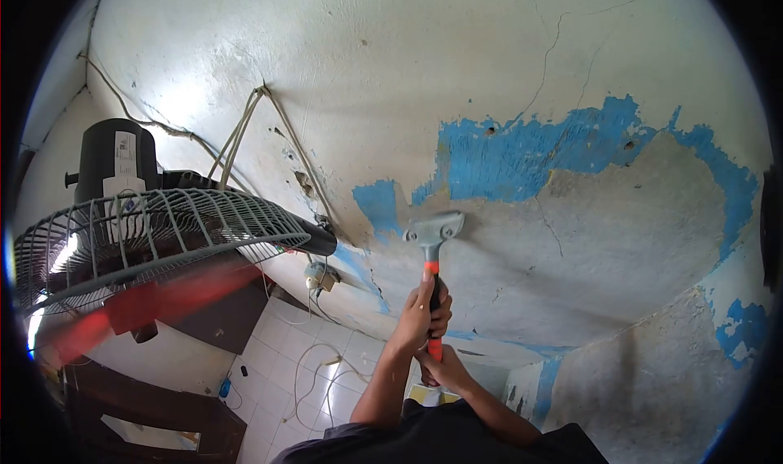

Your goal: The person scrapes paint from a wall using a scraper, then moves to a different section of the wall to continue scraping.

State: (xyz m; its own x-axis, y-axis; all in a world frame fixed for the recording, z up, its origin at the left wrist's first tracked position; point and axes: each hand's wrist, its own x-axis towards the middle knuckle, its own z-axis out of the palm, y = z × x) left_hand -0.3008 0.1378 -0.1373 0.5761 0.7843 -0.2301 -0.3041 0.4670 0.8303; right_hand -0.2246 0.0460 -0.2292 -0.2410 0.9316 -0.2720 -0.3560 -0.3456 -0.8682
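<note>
The scraper (433, 234) lies with its metal blade against the wall (326, 72), just under the blue paint (522, 158). At the left edge stands a fan (155, 236) with blurred red blades. The left hand (422, 311) grips the orange handle higher up, and the right hand (444, 372) is closed around its end.

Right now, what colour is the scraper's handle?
The handle is orange and black, best seen in the head view.

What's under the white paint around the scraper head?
Patches of blue paint and, next to them, bare grey plaster show where the white coat is gone. The spot directly beneath the scraper blade is covered, so it cannot be seen.
</note>
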